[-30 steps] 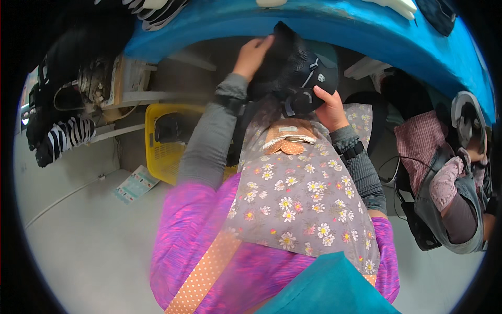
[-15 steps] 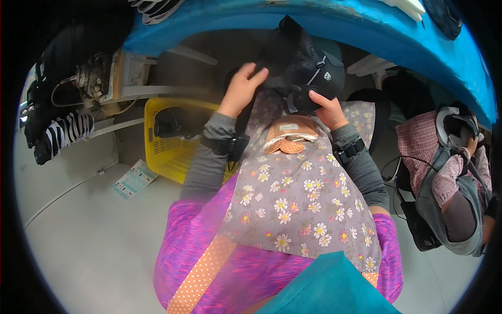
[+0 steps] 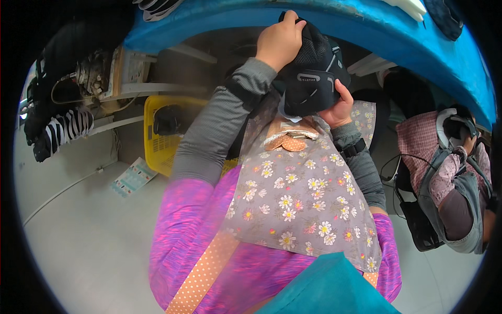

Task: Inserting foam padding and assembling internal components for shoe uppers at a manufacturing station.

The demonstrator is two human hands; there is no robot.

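Note:
A black cap [image 3: 314, 63] with mesh panels and light grey trim is held up in front of my lap, close under the blue-covered table edge. At its top edge, the fingers of my left hand [image 3: 282, 39] are closed on the fabric. My right hand [image 3: 339, 107] grips the lower right side, thumb on the outer face and the other fingers hidden behind. A small whitish piece [image 3: 291, 117] sticks out under the cap's lower edge. Just below lies the orange dotted pocket [image 3: 291, 135] of my flowered apron [image 3: 293, 199].
The blue-covered table [image 3: 209, 21] curves across the top. On the left stand a yellow basket [image 3: 151, 136] with a dark item inside and a machine [image 3: 93, 76]. A paper sheet [image 3: 133, 177] lies on the floor. At right, a co-worker [image 3: 452, 183] handles a grey-and-black piece.
My left hand has moved up and right from beside the cap and now grips its top. The cap has turned, showing its trimmed panel; my right hand still holds its lower side.

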